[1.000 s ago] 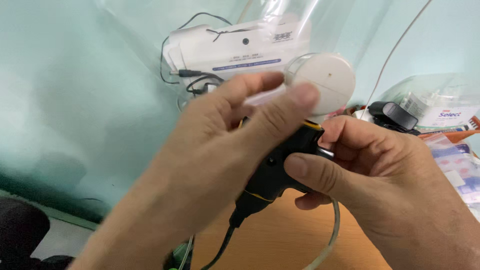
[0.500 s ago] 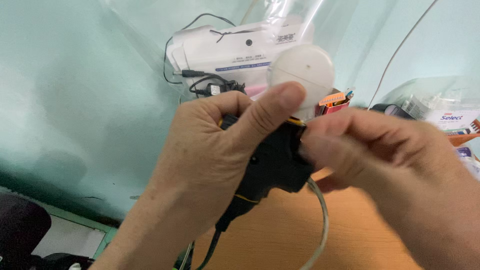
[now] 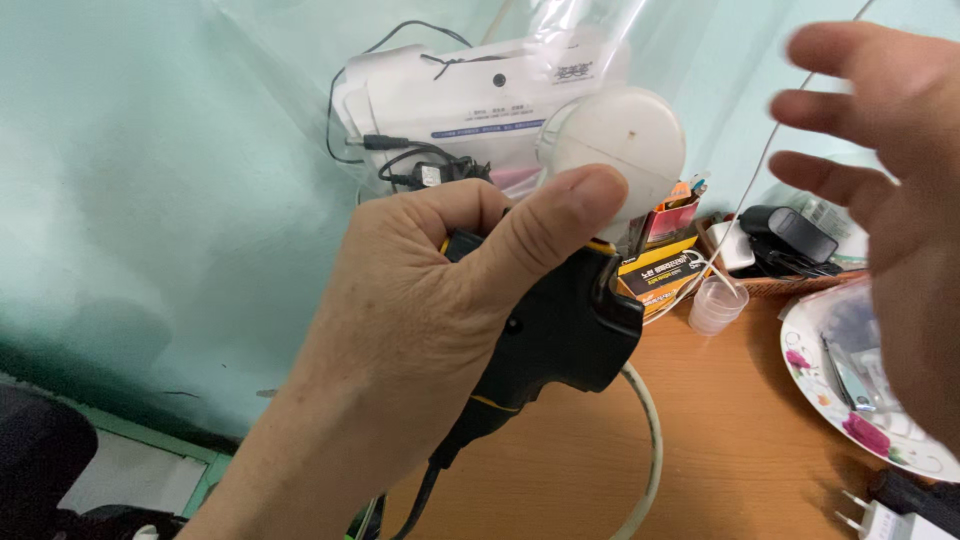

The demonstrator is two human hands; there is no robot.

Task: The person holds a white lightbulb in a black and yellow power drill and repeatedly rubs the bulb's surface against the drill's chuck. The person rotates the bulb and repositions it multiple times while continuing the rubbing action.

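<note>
Fingers, left hand [image 3: 420, 330]: clenched around the black tool [image 3: 560, 335], thumb [image 3: 560, 215] laid across its top edge, cord trailing down below the palm. Fingers, right hand [image 3: 890, 210]: released, spread open and blurred, holding nothing, well apart from the tool to its right.

Change noted: half a second earlier the right hand was closed on the tool's right side, both hands meeting over it; it had since let go and lifted away up and to the right. Judged meaning: the tool was carried by the left hand alone, and whatever two-handed adjustment was in hand looked finished or paused.

Location of tool: held up in the left grip above the wooden desk [image 3: 740, 450], its nose just under a white round disc [image 3: 615, 150] that sat behind the thumb tip.

Items around the fingers:
- White hose [image 3: 650, 440] curving down just right of the tool's lower body.
- Small clear cup [image 3: 717, 305] between the two hands, on the desk.
- Yellow-and-black box [image 3: 660, 270] behind the tool's nose, near it.
- Flowered plate [image 3: 830, 400] of oddments under the right hand.
- White plug [image 3: 870, 515] at the lower right edge.
- Clear bag with white device and black leads [image 3: 470, 100] above the left knuckles.

Open room: bare desk below the tool and between hose and plate; clutter crowded the far and right edges; left of the knuckles, only green wall [image 3: 150, 180].
</note>
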